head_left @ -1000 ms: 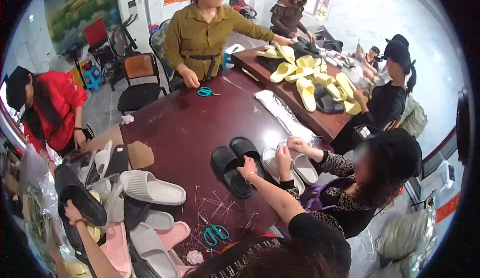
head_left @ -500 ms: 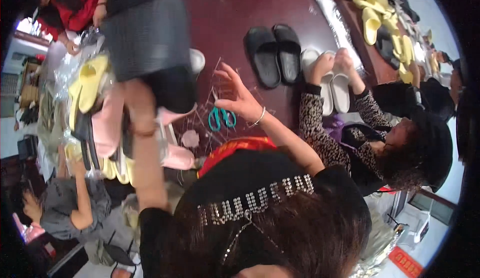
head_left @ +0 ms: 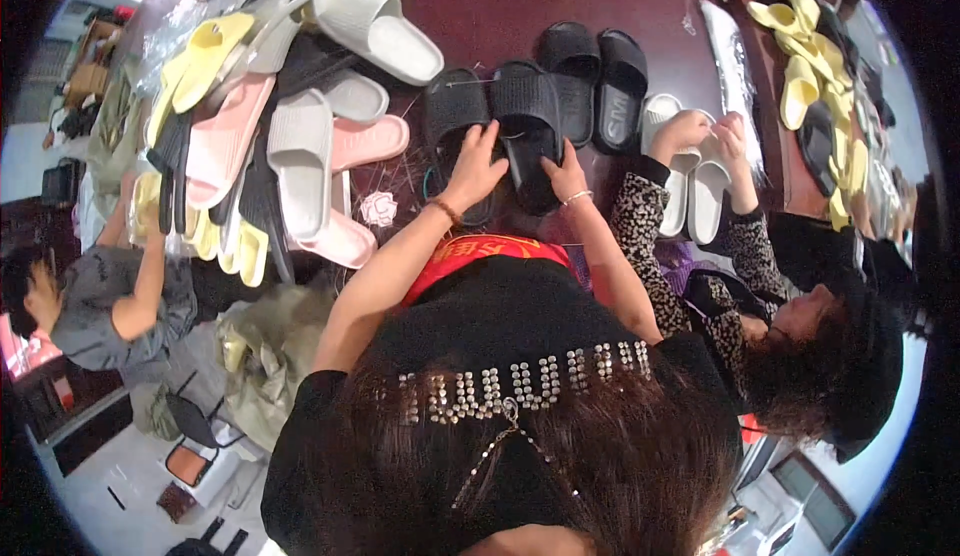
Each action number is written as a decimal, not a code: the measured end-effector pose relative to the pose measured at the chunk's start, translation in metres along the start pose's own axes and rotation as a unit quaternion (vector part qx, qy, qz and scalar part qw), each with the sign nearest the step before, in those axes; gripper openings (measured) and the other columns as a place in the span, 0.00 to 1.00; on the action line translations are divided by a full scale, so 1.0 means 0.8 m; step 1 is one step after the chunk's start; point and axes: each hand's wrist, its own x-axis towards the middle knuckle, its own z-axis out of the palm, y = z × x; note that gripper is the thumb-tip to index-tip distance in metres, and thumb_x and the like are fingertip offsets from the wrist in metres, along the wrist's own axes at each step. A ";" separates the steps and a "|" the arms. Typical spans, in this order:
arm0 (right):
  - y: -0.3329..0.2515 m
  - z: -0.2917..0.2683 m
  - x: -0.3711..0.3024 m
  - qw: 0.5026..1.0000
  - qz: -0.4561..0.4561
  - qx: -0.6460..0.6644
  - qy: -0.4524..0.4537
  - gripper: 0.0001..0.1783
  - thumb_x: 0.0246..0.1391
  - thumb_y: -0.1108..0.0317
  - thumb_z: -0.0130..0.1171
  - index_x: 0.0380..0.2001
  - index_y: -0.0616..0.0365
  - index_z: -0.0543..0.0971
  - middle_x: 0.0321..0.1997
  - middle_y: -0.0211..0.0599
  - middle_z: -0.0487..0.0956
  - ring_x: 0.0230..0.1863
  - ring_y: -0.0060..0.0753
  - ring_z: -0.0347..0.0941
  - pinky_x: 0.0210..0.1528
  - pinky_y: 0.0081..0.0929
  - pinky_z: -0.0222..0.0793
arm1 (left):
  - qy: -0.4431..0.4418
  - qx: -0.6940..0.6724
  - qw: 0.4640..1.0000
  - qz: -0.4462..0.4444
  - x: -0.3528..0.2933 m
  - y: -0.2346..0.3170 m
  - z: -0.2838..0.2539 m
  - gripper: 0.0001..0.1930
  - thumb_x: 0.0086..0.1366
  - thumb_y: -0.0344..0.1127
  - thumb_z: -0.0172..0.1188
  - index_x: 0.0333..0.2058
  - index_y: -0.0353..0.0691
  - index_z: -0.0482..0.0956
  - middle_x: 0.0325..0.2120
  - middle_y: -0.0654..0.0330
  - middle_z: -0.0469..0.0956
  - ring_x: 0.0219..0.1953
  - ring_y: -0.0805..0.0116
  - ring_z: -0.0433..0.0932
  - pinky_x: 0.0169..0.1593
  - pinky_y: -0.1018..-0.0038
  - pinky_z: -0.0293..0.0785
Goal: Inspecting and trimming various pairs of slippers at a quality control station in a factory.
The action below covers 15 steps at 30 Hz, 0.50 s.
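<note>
Centre frame — the right hand (head_left: 570, 178) pinches a black slide (head_left: 527, 106); the left hand (head_left: 474, 174) touches it — whether gripping, I cannot tell. Pink slides (head_left: 232, 144) lie upper left.

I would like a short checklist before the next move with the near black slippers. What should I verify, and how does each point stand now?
1. Left near slipper and right near slipper side by side, toes pointing away: ok.
2. Left hand and right hand at this pair: ok.
3. Firm grip: cannot tell, fingers partly hidden.
4. Near straps free of loose strands: not ok, a pale strand shows there.
5. Co-worker's hands away from this pair: ok, they are at the pale pair.
6. Undersides clean: cannot tell, they face down.
</note>
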 end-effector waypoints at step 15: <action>-0.045 0.084 0.012 0.931 -0.275 -0.180 0.157 0.25 0.39 0.51 0.55 0.36 0.60 0.72 0.44 0.48 0.67 0.48 0.50 0.60 0.54 0.45 0.49 | 0.013 0.186 0.974 -0.131 -0.120 -0.103 -0.071 0.10 0.51 0.27 0.48 0.33 0.37 0.74 0.29 0.49 0.74 0.31 0.53 0.73 0.35 0.64 0.69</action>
